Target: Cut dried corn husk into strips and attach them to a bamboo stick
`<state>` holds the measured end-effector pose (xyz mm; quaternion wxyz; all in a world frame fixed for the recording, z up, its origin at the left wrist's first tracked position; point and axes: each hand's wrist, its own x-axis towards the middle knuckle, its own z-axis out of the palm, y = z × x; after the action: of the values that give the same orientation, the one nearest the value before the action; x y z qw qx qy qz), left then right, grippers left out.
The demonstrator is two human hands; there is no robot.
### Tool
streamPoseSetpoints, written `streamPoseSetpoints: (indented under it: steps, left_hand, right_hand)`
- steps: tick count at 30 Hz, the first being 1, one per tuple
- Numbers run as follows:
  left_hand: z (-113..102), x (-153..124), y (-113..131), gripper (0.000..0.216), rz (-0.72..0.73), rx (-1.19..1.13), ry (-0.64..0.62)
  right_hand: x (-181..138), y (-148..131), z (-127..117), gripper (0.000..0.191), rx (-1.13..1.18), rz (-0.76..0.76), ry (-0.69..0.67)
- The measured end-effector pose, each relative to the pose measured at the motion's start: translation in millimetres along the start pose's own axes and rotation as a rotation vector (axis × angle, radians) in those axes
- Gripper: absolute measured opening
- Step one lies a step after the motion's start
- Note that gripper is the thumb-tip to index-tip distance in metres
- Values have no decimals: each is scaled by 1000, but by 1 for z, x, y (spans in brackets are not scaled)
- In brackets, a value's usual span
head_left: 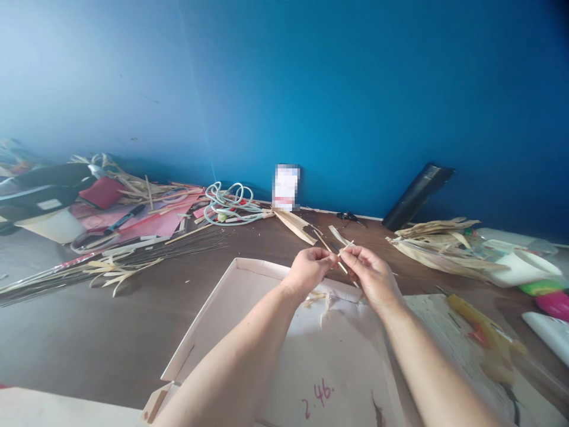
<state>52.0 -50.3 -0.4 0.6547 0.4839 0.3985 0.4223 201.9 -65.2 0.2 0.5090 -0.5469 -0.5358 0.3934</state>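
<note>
My left hand [311, 273] and my right hand [372, 274] meet above the far edge of a shallow white cardboard box [208, 320]. Both are closed in a pinch on thin pale straw strips [342, 268], which cross between the fingertips. One strip runs down to the right past the right fingers; a short end sticks up between the hands. How the strips join is hidden by the fingers. Pale fibre scraps [328, 301] lie in the box below my hands, and "2.46." is handwritten on its bottom.
Against the blue wall stand a blurred upright card or phone [287, 187] and a leaning black tube [416, 198]. A coiled pale cable [231, 207], pink paper [171, 218] and several dry strips lie left. Right are dried husks [438, 246], a white cup [528, 268] and a paper sheet [429, 317].
</note>
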Motion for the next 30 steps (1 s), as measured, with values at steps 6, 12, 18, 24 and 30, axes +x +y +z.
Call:
streamPoseSetpoints:
  steps: [6,12,18,24,30]
  left_hand:
    - [-1,2,-2,26,-9,-94,-47]
    - [1,-1,2,28,-62,-301,-107]
    - [2,-6,8,28,-91,-447,-177]
    - [1,-6,9,29,-105,-455,-188]
    - [-1,-6,8,28,-90,-462,-205]
  right_hand:
    - [0,1,1,26,-29,3,20]
    - [1,-2,1,30,3,-2,-60]
    - [-1,-5,0,34,-17,-5,-104]
    - [0,-2,1,37,-24,-16,-113]
    - [1,0,-1,34,-15,-4,-133]
